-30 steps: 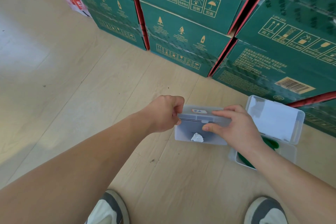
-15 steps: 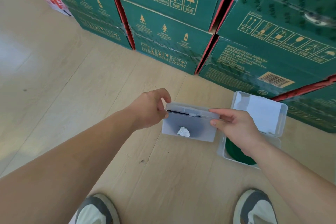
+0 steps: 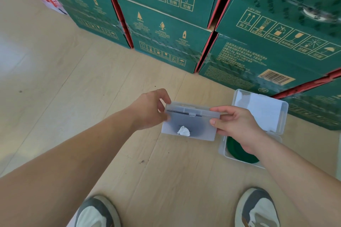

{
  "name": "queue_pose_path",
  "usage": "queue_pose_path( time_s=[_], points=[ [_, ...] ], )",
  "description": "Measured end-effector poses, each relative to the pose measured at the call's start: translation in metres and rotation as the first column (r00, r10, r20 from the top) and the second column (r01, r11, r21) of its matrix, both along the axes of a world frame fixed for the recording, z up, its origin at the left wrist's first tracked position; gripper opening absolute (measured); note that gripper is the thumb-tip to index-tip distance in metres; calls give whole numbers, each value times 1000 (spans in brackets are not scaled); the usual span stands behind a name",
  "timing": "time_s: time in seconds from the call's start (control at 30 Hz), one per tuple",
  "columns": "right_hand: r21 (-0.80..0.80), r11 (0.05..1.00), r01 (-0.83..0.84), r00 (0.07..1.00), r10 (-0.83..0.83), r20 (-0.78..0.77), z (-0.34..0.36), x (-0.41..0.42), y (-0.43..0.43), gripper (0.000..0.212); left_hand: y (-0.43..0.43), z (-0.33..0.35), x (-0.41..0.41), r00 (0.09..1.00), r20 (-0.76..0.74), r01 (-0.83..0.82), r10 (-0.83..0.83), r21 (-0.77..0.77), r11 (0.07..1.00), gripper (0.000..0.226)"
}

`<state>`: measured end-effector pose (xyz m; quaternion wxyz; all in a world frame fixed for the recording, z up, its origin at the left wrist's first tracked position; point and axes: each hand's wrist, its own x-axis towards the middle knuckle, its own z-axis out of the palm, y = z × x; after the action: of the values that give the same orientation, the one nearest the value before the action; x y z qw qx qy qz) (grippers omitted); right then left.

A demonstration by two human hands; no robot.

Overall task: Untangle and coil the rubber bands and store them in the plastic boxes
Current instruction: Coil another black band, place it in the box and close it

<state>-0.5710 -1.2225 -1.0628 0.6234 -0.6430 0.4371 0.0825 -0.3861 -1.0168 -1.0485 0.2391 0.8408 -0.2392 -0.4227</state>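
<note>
Bright, even daylight from the left (pale glare on floor [image 3: 11, 55]), soft shadows, wide-angle bending at edges.

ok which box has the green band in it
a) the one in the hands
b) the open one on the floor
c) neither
b: the green band lies in the open box on the floor, under the right hand; the held box shows something dark and a white scrap.
</note>
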Motion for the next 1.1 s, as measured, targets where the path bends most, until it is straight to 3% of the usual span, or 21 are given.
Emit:
queue_pose_path(
  time_s=[0.23,0.37,0.5,0.63,0.77,0.83,0.9,1.0,1.1],
  points=[
    [-52,997,-59,998,57,-25,2,6,6,29,-11,-1,-27,996,73,-68,59,124,990,54],
    [-51,997,-63,998,62,-26,2,1,7,30,-21,6,-28,965,245,56,-97,167,984,53],
    [-54,996,-75,997,73,-35,3,1,8,33,-28,7,-34,939,284,147,-193,174,974,43],
    [-17,996,-90,994,89,-66,4,1,7,50,-32,10,-38,931,279,183,-237,206,961,47],
    [14,972,-236,967,236,-91,-1,-17,21,73,-25,7,-59,874,263,331,-408,293,897,54],
    [-3,971,-239,969,238,-58,-2,-24,25,69,-19,4,-63,894,242,319,-378,251,914,46],
    [-19,974,-226,974,225,-38,-4,-22,21,63,-20,7,-56,936,207,242,-284,207,948,50],
    [-106,974,-198,980,195,-40,-7,-13,15,50,-29,14,-47,943,189,229,-275,232,945,61],
    [-178,976,-127,992,128,-11,-7,-9,16,40,-37,15,-41,946,185,215,-267,262,941,57]
  ],
)
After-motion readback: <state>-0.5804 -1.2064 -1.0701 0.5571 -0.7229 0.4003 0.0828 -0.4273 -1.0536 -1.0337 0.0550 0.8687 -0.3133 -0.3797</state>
